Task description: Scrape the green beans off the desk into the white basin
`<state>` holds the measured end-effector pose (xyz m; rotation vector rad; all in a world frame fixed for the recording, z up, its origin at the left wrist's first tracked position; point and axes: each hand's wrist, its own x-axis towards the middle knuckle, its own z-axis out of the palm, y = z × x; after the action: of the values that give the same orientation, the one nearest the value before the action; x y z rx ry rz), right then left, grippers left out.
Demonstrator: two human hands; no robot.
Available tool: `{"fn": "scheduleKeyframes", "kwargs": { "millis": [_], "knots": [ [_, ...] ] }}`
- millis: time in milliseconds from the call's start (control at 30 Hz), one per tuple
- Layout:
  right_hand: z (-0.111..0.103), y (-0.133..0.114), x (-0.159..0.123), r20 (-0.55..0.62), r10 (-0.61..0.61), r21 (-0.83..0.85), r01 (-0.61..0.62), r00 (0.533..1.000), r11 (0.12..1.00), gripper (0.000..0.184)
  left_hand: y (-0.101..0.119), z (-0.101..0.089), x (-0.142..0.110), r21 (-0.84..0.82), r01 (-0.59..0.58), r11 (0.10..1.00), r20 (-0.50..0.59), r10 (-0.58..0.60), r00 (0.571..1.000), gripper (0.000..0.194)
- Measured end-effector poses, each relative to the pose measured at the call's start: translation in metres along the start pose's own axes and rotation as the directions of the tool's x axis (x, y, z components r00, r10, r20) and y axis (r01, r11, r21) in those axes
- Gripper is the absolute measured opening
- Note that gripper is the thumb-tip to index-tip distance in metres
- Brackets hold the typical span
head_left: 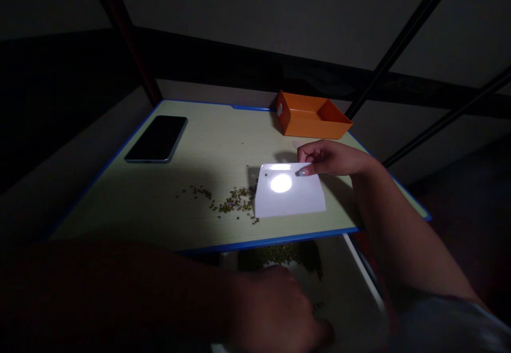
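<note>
My right hand (333,157) pinches the top edge of a white scraper (293,201), thumb on its near face. The scraper stands tilted on the table, its left edge beside a scatter of small green beans (235,201). A bright round reflection shows on its face. Below the table's front edge, my left hand (279,308) is dark and blurred, with curled fingers; whatever it holds is hidden. It is over a white drawer or bin (359,284), where a heap of the same beans (279,252) lies partly under the table edge.
A phone with a dark screen (157,139) lies at the table's back left. An orange open box (315,126) stands at the back right. The pale table (215,129) has a blue rim, with dark metal bars (128,44) and a wall behind.
</note>
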<state>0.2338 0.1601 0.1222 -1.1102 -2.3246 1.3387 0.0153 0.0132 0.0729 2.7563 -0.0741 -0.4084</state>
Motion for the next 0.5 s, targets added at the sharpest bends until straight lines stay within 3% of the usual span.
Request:
{"fn": "scheduleKeyframes", "kwargs": {
  "millis": [500],
  "knots": [
    [0.0037, -0.0026, 0.0006, 0.043, 0.022, -0.013, -0.022, 0.999, 1.000, 0.036, 0.0020, 0.0010, -0.0003, -0.005, -0.001, 1.000, -0.005, 0.001, 1.000, 0.015]
  ]
}}
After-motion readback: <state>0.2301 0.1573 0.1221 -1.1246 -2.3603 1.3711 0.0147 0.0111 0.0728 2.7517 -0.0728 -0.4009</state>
